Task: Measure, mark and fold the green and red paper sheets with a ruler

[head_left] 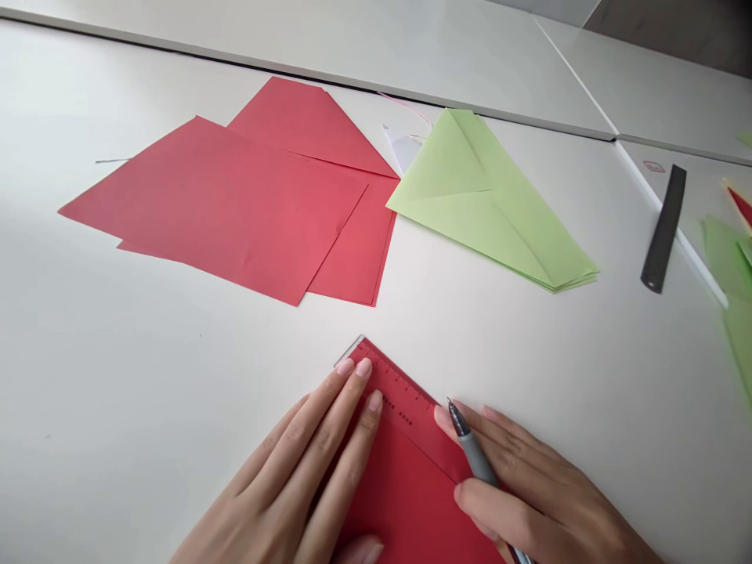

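A clear ruler (403,392) lies along the upper right edge of a red sheet of paper (405,501) at the bottom middle of the head view. My left hand (299,470) rests flat, its fingers stretched out over the ruler's left end and the paper. A grey pen (479,462) with a black tip is in my right hand (540,493), pointing up and left beside the ruler's edge. Fingertips of the right hand also touch the ruler's right end. The lower part of the paper runs out of view.
Several red sheets (235,204) overlap farther back at the left. Beside them lie stacked light green envelopes or folded papers (487,204). A dark grey strip (663,227) lies at the right, near more green paper (728,266). A seam (235,61) crosses the white table behind.
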{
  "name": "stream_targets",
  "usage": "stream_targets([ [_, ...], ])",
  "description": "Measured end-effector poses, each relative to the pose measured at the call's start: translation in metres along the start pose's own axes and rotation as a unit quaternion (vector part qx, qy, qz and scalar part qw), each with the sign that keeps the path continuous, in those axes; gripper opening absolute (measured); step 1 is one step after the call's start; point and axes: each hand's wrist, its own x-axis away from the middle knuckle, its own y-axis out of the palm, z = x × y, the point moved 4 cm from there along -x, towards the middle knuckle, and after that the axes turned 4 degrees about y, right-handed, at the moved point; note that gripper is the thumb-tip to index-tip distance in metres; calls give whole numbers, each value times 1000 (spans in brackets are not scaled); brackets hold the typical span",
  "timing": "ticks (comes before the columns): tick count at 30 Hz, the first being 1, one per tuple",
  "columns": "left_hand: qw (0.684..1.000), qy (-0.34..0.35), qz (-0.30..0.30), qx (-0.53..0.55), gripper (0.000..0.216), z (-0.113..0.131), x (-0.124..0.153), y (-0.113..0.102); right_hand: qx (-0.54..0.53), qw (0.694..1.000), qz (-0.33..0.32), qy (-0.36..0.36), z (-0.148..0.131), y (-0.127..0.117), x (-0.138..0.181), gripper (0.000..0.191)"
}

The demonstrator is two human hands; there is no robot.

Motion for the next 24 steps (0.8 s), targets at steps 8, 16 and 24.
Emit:
stream_targets([
  [8, 1000, -3, -7, 3, 80, 1, 0, 0, -11, 1000, 3, 16, -2, 0, 0, 20],
  [16, 1000, 4, -6, -4, 72, 3, -3, -6, 3, 1000, 0, 11, -3, 1, 1, 23],
  [24, 999, 35, -4, -17, 56, 7, -9, -13, -40, 999, 32, 19, -4, -2, -5, 22],
])
